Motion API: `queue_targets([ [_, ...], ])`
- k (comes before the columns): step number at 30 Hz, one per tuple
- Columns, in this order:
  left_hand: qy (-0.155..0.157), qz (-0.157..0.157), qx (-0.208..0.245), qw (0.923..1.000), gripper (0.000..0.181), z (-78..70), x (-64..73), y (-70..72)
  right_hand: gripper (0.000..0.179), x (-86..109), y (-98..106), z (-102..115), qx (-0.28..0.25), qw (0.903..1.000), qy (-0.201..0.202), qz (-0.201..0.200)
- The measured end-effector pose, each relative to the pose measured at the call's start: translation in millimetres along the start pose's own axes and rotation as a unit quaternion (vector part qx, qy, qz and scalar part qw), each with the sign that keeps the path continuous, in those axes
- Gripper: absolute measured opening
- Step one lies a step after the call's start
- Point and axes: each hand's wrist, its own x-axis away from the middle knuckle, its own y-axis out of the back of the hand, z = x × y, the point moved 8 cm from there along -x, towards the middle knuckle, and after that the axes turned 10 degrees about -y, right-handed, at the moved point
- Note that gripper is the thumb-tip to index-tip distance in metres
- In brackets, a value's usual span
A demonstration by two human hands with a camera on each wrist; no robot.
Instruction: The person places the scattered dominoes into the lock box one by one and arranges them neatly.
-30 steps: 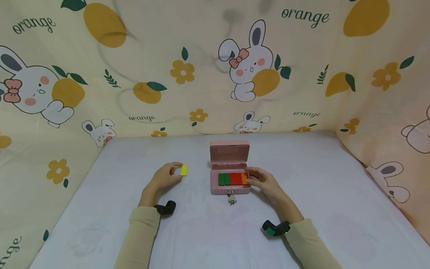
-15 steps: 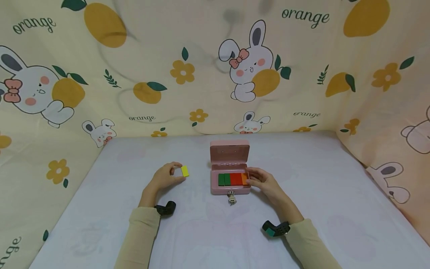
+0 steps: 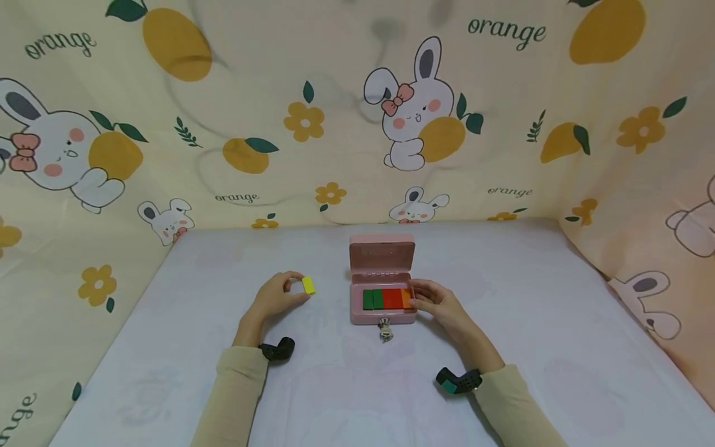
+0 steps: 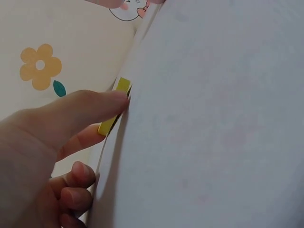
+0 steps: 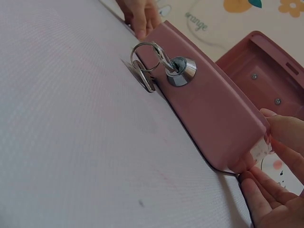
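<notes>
Left of the box, my left hand pinches a small yellow block between thumb and fingers, at the surface of the white table. In the left wrist view the thumb lies over the middle of the yellow block, and the other fingers are curled below. An open pink cash box stands at the centre with its lid up. Inside lie green blocks, red blocks and an orange block. My right hand grips the box's right wall, with thumb at the rim and fingers along the outside.
Keys on a ring hang from the lock on the box's front. The white tabletop is bounded by a patterned cloth behind and at both sides. Black wrist cameras sit on both wrists.
The yellow block has shifted slightly to the right in my left hand's fingers and now leans at an angle. My right hand and the cash box stay in place.
</notes>
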Motion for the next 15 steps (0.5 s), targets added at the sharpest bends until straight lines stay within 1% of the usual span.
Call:
queue_targets([
  [6,-0.004,-0.013,0.016,0.9998,0.050,-3.3,2.0,0.1,0.054,0.2,-0.8,1.2,0.005,1.0000,-0.003,-0.001],
  [8,-0.004,-0.012,0.021,0.9997,0.050,-5.5,1.9,-0.9,0.053,0.2,-0.7,0.1,-0.001,1.0000,-0.006,-0.002],
  [13,-0.001,-0.008,0.034,0.9994,0.051,-11.1,1.5,-4.1,0.055,1.4,-0.9,1.8,-0.002,1.0000,0.007,-0.001],
  [15,-0.007,-0.008,0.039,0.9992,0.052,-13.7,0.8,-5.0,0.056,1.4,-0.8,2.0,-0.004,1.0000,0.008,-0.001],
])
